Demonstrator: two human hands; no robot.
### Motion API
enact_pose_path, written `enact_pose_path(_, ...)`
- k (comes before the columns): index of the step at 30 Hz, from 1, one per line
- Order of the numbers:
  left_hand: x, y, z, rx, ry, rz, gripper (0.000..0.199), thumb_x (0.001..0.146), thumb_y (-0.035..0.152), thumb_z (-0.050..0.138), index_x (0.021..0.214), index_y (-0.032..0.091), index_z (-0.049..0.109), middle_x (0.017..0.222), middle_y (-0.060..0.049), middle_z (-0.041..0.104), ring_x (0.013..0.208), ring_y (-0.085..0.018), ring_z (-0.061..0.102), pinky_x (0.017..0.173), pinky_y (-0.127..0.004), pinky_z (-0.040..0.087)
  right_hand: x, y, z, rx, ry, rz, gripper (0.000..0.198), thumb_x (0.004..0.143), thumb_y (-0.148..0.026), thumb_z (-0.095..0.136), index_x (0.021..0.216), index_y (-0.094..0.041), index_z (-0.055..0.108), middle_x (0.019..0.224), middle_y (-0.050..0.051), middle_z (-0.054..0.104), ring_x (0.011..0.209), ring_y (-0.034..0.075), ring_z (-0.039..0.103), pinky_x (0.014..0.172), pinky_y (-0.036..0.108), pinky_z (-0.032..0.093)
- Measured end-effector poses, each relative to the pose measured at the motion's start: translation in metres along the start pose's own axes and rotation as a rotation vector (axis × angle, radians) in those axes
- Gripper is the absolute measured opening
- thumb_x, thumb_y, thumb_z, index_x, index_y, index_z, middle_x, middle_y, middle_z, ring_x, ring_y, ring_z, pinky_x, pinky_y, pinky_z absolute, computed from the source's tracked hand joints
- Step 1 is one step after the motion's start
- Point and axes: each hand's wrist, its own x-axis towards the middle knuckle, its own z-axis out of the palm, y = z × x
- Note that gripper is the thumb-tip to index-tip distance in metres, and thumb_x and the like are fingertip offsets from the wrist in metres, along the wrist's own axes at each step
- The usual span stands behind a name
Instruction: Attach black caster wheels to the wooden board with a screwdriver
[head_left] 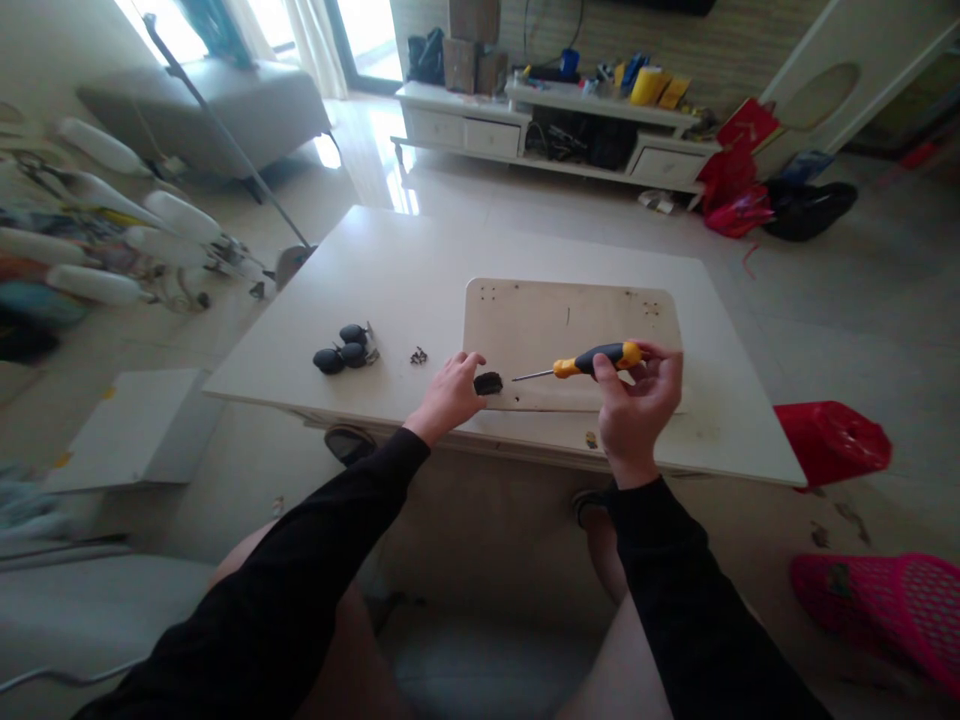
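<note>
My left hand (452, 388) has its thumb and fingers around a small black caster wheel (489, 383) at the near left corner of a pale board (555, 330) with rounded corners. My right hand (642, 400) grips a yellow and black screwdriver (592, 360) by its handle. Its shaft points left, with the tip just right of the caster and apart from it. A small dark screw or hole (517, 399) shows on the board below the tip. Left of my left hand lie a little pile of screws (418, 355) and three black casters (352, 350) with metal fittings.
The board lies on a white table (405, 260). Beyond stands a white TV cabinet (457, 128) with boxes and tools on top. A red bucket-like container (832, 442) is right of the table, a pink basket (885, 610) nearer me, and a white box (127, 430) on the left.
</note>
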Motion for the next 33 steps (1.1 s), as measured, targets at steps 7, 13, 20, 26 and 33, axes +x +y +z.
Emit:
enact_pose_path(7,0.004,0.001,-0.003,-0.040,0.038,-0.045,0.052,0.072,0.003,0.073,0.120,0.021,0.069,0.121,-0.013,0.066,0.103,-0.029,0.067,0.093,-0.044,0.056,-0.008,0.002,0.003,-0.008,-0.104,-0.036,0.040,0.080,-0.042,0.089,0.110,-0.027,0.067,0.107,0.000,0.070,0.092,0.012,0.070,0.067,0.022,0.062)
enact_pose_path(13,0.008,0.009,-0.004,-0.008,0.032,-0.158,0.044,0.085,0.004,0.067,0.126,0.019,0.065,0.109,-0.009,0.073,0.094,-0.024,0.069,0.087,-0.038,0.052,-0.015,0.010,0.006,-0.060,-0.209,-0.149,0.039,0.082,-0.038,0.088,0.113,-0.028,0.068,0.110,0.001,0.074,0.090,0.014,0.075,0.064,0.023,0.065)
enact_pose_path(20,0.010,0.011,-0.005,-0.052,0.032,-0.179,0.041,0.088,0.004,0.066,0.125,0.021,0.065,0.106,-0.007,0.078,0.089,-0.022,0.069,0.082,-0.035,0.050,-0.021,0.015,0.008,-0.088,-0.281,-0.200,0.038,0.086,-0.040,0.087,0.117,-0.029,0.067,0.112,0.003,0.076,0.096,0.017,0.079,0.070,0.027,0.071)
enact_pose_path(26,0.011,0.009,-0.004,-0.100,0.038,-0.169,0.043,0.086,0.003,0.067,0.125,0.020,0.065,0.106,-0.008,0.078,0.088,-0.022,0.070,0.083,-0.036,0.052,-0.023,0.018,0.009,-0.110,-0.308,-0.238,0.038,0.088,-0.040,0.086,0.119,-0.029,0.066,0.113,0.003,0.075,0.099,0.018,0.078,0.073,0.030,0.073)
enact_pose_path(33,0.011,0.008,-0.002,-0.122,0.045,-0.150,0.042,0.085,0.002,0.068,0.122,0.021,0.064,0.109,-0.008,0.080,0.090,-0.022,0.072,0.085,-0.037,0.054,-0.025,0.019,0.010,-0.123,-0.331,-0.253,0.037,0.090,-0.038,0.084,0.120,-0.028,0.066,0.113,0.003,0.074,0.100,0.018,0.078,0.074,0.030,0.073)
